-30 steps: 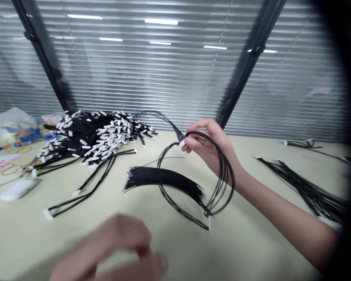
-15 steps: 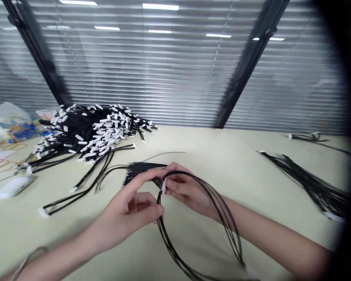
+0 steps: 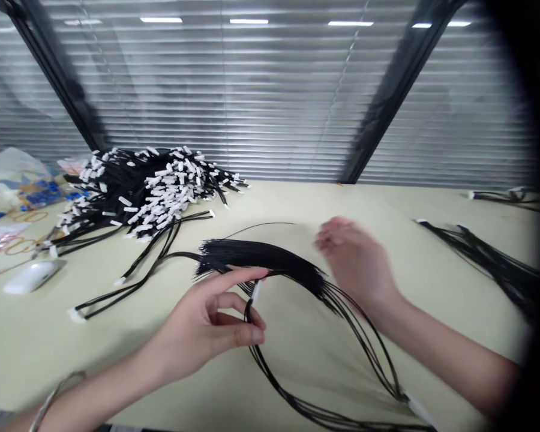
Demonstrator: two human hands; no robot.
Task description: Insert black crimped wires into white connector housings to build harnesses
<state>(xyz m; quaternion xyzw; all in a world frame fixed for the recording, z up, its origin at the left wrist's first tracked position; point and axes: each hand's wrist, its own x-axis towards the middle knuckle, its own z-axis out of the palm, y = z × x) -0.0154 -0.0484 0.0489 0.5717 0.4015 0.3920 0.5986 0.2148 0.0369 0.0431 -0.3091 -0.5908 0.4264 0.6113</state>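
Observation:
Between the thumb and fingers of my left hand is a black cable harness, pinched near its small white connector. The harness loops toward the lower right, where a long white connector shows. Just behind the left hand lies a bundle of loose black wires with bare tips at its left end. My right hand is raised off the harness, right of the bundle; motion smears its fingers, so its grip cannot be made out.
A large heap of black cables with white connectors fills the back left. Separate harnesses lie in front of it, near a white mouse. Plastic bags sit far left. More black cables lie at the right.
My right hand has let go of the harness near the small connector and moved right. The left hand still pinches it. The view has shifted slightly.

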